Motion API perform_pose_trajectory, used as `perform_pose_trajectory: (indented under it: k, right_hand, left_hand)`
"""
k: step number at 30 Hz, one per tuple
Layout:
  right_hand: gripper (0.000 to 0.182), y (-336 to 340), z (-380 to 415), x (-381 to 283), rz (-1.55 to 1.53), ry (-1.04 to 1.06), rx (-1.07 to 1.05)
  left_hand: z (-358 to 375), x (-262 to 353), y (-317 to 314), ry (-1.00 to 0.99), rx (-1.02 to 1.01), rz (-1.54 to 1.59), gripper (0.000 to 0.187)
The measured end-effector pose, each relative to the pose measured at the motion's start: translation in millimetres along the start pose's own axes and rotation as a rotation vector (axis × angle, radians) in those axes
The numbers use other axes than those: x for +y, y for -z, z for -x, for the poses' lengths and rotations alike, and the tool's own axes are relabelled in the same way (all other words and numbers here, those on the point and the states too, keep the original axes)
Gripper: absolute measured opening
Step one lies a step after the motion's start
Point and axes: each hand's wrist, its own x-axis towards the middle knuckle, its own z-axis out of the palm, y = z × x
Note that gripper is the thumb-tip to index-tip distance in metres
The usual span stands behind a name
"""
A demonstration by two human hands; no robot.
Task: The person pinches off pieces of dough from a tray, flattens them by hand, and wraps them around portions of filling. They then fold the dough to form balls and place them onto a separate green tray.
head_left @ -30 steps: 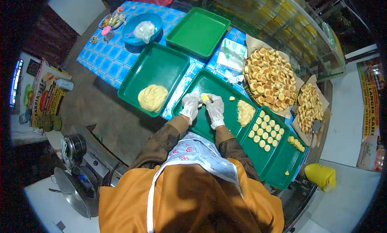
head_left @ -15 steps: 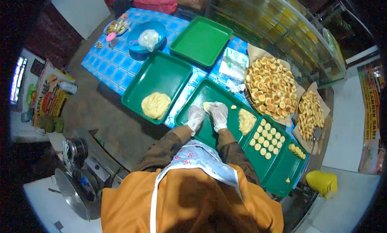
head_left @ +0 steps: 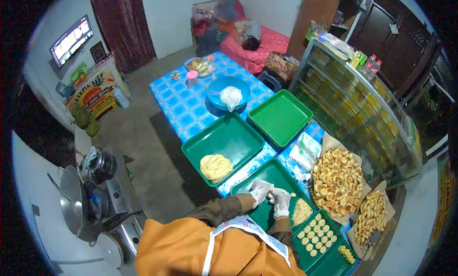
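Note:
My left hand [head_left: 260, 192] and my right hand [head_left: 280, 201], both in clear plastic gloves, are close together over a dark green tray [head_left: 256, 173]. Their curled fingers meet around a small piece of pale dough [head_left: 271, 187], mostly hidden by the gloves. Just right of my right hand is another small dough piece [head_left: 293, 195]. A lump of soft, pale yellow dough [head_left: 302, 212] lies at that tray's right end. To its right, rows of flat round dough pieces [head_left: 317, 235] sit on another green tray [head_left: 327, 263], with a cluster of small yellow pieces [head_left: 347, 254] beyond.
A large dough mound [head_left: 216, 168] lies in the left green tray [head_left: 234, 138]. Behind are a blue bowl [head_left: 214, 100] with a white bag and a lighter green tray [head_left: 280, 114]. Browned round pastries [head_left: 338, 181] are heaped beside a glass case [head_left: 355, 99]. A stove [head_left: 125, 238] stands left; people are at the back.
My view has tilted up and turned, bringing the back of the room into sight. My hands, apart before with dough at the right one, are now together.

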Motion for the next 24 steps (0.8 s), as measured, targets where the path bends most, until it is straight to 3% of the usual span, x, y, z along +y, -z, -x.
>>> perform_pose_trajectory:
  k: [1,3,4,7,8,11,12,15,16,18,20,22,24]
  right_hand:
    - [0.015,0,2,3,-0.043,0.011,0.017]
    - [0.018,-2,7,10,-0.128,0.028,0.054]
    - [0.022,-8,24,-8,0.090,0.162,0.024]
    - [0.020,-20,39,-28,0.211,0.193,0.069]
    - [0.021,-18,37,-12,0.215,0.311,0.195]
    - [0.021,-21,37,-5,-0.211,0.223,0.271]
    - [0.021,-18,38,-5,-0.173,0.161,0.252]
    - [0.021,-28,49,-16,-0.527,-0.061,0.023]
    - [0.022,-28,48,-9,-0.455,0.019,-0.024]
    - [0.021,-25,40,0,-0.396,0.040,-0.013]
    - [0.020,-26,37,9,-0.292,0.119,-0.008]
    - [0.021,-27,37,10,-0.505,0.003,-0.095]
    - [0.022,-32,38,4,-0.685,-0.119,-0.164]
  left_hand:
    - [4,4,-1,0.045,-0.016,0.106,0.025]
    - [13,11,6,-0.186,-0.018,-0.119,0.018]
    - [16,11,10,-0.301,-0.018,-0.232,0.016]
    - [24,29,16,-0.311,-0.055,-0.356,0.015]
    - [37,48,18,-0.389,-0.101,-0.588,0.016]
    - [54,66,27,-0.256,-0.300,-0.314,0.013]
    - [58,68,33,-0.611,-0.281,-0.675,0.012]
    - [61,65,41,-0.735,-0.339,-0.476,0.015]
    - [60,62,43,-0.807,-0.342,-0.492,0.015]
    - [53,60,49,-1.034,-0.296,-0.787,0.015]
    - [24,26,54,-0.689,-0.370,-0.522,0.013]
    - [26,26,56,-0.704,-0.384,-0.506,0.011]
    - [53,60,59,-1.084,-0.337,-0.736,0.008]
